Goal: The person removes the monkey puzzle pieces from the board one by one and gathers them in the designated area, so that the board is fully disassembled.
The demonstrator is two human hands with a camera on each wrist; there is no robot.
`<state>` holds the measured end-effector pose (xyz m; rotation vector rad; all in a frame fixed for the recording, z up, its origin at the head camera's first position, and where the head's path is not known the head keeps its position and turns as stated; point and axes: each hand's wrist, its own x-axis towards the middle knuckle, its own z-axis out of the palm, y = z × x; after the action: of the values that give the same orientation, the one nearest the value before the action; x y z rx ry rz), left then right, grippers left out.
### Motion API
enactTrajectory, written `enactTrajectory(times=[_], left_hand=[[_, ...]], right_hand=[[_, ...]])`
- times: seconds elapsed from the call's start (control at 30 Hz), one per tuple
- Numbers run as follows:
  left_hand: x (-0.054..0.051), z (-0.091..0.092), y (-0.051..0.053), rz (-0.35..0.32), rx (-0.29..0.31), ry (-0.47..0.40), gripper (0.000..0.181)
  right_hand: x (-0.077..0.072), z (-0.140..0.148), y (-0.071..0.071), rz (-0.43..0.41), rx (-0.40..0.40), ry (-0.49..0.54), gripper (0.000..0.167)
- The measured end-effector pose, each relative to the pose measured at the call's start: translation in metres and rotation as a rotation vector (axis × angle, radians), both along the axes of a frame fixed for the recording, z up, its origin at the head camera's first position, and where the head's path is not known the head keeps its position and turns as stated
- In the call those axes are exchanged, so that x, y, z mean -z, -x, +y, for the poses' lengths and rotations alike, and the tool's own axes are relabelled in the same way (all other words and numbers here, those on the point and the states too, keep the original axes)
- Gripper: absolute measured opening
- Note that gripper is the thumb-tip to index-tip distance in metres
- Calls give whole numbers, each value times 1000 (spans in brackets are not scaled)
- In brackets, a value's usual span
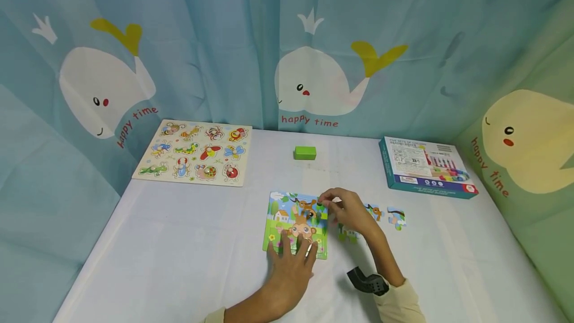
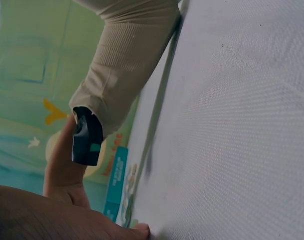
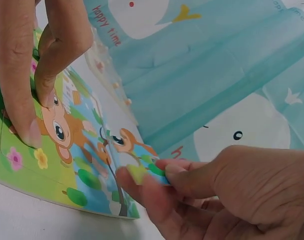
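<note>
A jigsaw puzzle with a monkey picture (image 1: 274, 228) lies on the white table in the head view. My left hand (image 1: 289, 273) rests on its lower part, fingers spread and fingertips pressing the picture. At the puzzle's upper right, my right hand (image 1: 352, 211) pinches a jigsaw piece (image 3: 129, 142) between thumb and fingers. The right wrist view shows that piece tilted just over the puzzle's edge; whether it touches the board I cannot tell. Loose jigsaw pieces (image 1: 396, 217) lie to the right, some partly hidden by my right hand. In the left wrist view my left hand (image 2: 57, 217) shows only in part.
A wooden peg board with insects (image 1: 193, 153) lies at the back left. Behind the puzzle sits a green block (image 1: 305, 153). At the back right is a teal boxed set (image 1: 428, 168). Curtains with whales (image 1: 314, 81) hang along the table's far edge.
</note>
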<state>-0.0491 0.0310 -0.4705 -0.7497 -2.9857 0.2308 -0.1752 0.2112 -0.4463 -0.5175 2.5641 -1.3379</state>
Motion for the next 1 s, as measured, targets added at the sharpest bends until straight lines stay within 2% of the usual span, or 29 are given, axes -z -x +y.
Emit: enactTrajectory(times=[0.13,0.23,0.37,0.5,0.6,0.73,1.0], left_hand=[[1,0,-1,11,6,-8,63],[1,0,-1,10,10,-8,63],[-1,1,-1,6,-2,1,63],[-1,0,-2,30,-4,6,64],[1,-1,-2,49,8,-10,64],[1,-1,-2,50,21,-30,64],[1,-3,-2,37,34,-30,64]], right_hand=[[2,1,-2,-57,64,62,15],[1,2,-3,-58,107,55,15],[-3,5,-6,-63,117,46,19],[-8,14,-9,-64,106,57,23],[-11,25,-14,-69,141,63,25],[-15,44,-23,-80,240,55,29],[-16,92,-47,-91,435,-66,31]])
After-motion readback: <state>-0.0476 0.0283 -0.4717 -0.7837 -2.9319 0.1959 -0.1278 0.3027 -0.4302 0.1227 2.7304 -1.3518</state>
